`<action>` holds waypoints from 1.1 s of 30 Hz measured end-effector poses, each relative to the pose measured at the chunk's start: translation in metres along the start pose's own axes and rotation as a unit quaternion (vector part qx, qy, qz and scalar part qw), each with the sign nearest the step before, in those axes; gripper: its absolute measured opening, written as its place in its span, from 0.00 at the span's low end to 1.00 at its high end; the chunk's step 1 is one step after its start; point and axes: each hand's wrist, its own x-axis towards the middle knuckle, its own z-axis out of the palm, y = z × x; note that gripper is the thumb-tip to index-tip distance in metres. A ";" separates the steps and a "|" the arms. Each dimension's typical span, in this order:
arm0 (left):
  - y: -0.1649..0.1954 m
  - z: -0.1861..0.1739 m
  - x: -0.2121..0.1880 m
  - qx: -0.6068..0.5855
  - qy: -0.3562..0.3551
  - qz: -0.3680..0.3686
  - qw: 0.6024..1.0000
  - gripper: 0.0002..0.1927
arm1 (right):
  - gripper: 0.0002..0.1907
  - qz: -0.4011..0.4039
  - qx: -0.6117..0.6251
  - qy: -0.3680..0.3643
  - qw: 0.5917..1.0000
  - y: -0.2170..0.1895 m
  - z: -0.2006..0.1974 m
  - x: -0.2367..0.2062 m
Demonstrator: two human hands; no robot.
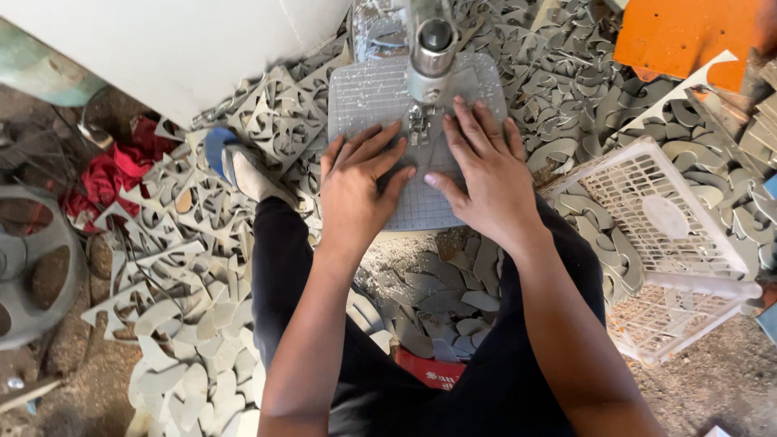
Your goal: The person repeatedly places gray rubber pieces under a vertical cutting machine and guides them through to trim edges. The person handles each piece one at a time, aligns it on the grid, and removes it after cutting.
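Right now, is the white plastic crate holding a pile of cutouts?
No, the white plastic crate lies tipped beside the right hand, holding only one oval piece.

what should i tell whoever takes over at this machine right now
Left hand: flat on a grey sheet piece lying on the machine table, fingers spread.
Right hand: flat on the same piece, beside the blade.
Done: grey cut-out shapes and offcuts cover the floor.
White plastic crate at the right holds just one pale oval piece.
Left: the piece under both hands sits at the blade; how far it is cut cannot be told.
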 end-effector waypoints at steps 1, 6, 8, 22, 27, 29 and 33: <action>0.000 0.003 0.000 0.003 0.005 -0.008 1.000 0.20 | 0.37 -0.004 -0.012 -0.008 1.000 0.000 0.000 -0.003; -0.004 0.012 0.000 -0.003 0.031 -0.021 0.999 0.20 | 0.33 0.012 -0.018 0.010 1.000 -0.007 -0.001 -0.002; -0.004 0.013 -0.001 -0.003 0.037 -0.028 0.999 0.19 | 0.32 0.006 -0.019 0.013 1.000 -0.008 -0.003 -0.001; -0.003 0.012 0.004 -0.013 0.062 -0.032 0.998 0.14 | 0.29 0.021 -0.029 0.020 0.999 -0.009 0.000 0.001; -0.003 0.012 0.007 -0.009 0.065 -0.040 0.997 0.13 | 0.29 0.028 -0.026 0.015 0.999 -0.010 0.001 0.001; -0.004 0.012 0.008 -0.014 0.064 -0.051 0.997 0.13 | 0.30 0.031 -0.026 0.017 0.999 -0.010 0.001 0.001; -0.007 0.013 0.010 -0.015 0.068 -0.046 0.996 0.13 | 0.30 0.031 -0.029 0.022 0.999 -0.010 0.002 0.001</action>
